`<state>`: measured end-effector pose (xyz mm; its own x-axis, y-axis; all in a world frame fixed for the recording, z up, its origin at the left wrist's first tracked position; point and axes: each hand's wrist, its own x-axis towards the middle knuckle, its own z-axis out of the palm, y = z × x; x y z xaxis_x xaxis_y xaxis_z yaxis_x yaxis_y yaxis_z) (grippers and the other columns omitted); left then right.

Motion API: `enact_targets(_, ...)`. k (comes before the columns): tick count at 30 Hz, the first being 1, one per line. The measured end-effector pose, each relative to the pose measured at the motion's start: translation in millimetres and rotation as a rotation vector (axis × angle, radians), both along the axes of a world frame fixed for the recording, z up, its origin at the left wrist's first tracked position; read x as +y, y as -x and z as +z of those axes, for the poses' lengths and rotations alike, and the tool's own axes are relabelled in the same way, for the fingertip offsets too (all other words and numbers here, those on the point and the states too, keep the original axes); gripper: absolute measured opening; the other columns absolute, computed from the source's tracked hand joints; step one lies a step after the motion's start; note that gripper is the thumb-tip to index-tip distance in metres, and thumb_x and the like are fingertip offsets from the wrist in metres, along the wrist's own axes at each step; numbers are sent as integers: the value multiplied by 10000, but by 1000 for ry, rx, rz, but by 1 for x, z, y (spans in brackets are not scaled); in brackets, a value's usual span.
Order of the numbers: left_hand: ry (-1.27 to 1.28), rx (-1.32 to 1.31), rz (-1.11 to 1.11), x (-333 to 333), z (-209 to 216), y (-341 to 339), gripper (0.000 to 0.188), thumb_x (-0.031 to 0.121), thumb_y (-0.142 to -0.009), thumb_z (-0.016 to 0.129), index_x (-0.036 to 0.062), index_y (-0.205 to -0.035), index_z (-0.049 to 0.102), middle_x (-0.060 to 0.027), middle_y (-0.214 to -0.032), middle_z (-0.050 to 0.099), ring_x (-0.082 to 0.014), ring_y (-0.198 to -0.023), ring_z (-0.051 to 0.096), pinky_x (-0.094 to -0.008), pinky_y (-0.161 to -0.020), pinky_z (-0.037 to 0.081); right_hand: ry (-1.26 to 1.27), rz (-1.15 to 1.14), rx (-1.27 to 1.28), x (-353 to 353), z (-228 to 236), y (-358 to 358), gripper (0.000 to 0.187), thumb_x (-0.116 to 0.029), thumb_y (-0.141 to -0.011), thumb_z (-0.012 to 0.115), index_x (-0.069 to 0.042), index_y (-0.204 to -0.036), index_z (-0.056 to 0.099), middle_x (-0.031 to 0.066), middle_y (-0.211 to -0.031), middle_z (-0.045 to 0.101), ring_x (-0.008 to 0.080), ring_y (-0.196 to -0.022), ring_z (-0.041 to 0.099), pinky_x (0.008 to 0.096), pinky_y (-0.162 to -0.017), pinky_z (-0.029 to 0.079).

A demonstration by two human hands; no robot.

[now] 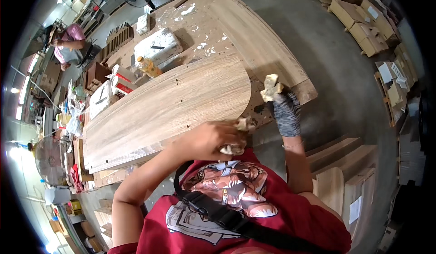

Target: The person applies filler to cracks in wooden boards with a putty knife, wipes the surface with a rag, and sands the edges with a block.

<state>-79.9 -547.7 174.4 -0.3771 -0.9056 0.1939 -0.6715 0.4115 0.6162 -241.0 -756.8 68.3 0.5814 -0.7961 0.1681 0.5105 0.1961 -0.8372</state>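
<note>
A long wood-grain panel with one rounded end (172,104) lies on the workbench in front of me. My left hand (213,138), bare, presses a crumpled beige rag (243,127) against the panel's near edge by the rounded end. My right hand (286,113) wears a grey knitted glove and holds a second crumpled rag (271,87) raised just right of the rounded end, above a second wood-grain board (259,40) that lies under and behind the panel.
The workbench (190,27) carries white smears, a white block (158,45), a yellow bottle (149,66) and red-and-white cans (120,79). Cut wooden panels (345,181) lean at my right. Cardboard boxes (368,27) sit on the floor far right. Another person (68,45) works at the far left.
</note>
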Motion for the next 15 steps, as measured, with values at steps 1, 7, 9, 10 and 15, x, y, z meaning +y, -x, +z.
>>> enact_targets(1,-140,145,40,14,11,-2,401,186,-696,772,48,-1065,696,-129,-1019,696,-298,-1001,659,-419,-947,519,35,-21,32,13,7,2,293,-141,-833,739,-15,-1084,657,53,-1061,666,140,-957,613,306,-900,495)
enact_targets(7,-57,318,653,117,21,-103,359,-6,-716,691,21,-1073,685,-107,-993,709,-213,-831,709,-360,-719,597,418,-169,220,97,40,7,327,-40,-794,765,-39,-1107,668,53,-1055,660,154,-980,631,288,-890,533)
enact_targets(9,21,354,1043,165,-1,-166,421,-60,-791,598,30,-1201,624,-125,-961,696,-156,-698,702,-257,-535,559,545,-157,157,130,42,-5,354,-108,-802,772,-50,-1131,656,68,-1060,641,171,-978,635,307,-895,539)
enact_targets(10,-145,236,1219,183,-3,-197,393,-15,-830,621,42,-1219,625,-115,-1004,685,-120,-781,688,-233,-626,549,696,-183,231,144,42,-9,349,-132,-805,769,-62,-1129,659,72,-1053,634,185,-977,630,320,-884,539)
enact_targets(15,77,649,1149,257,-72,-281,375,110,-863,653,51,-1232,626,-136,-1125,659,-246,-1036,627,-364,-904,486,1056,-184,354,224,40,-51,270,-161,-800,755,-75,-1041,669,81,-918,552,224,-830,564,362,-744,503)
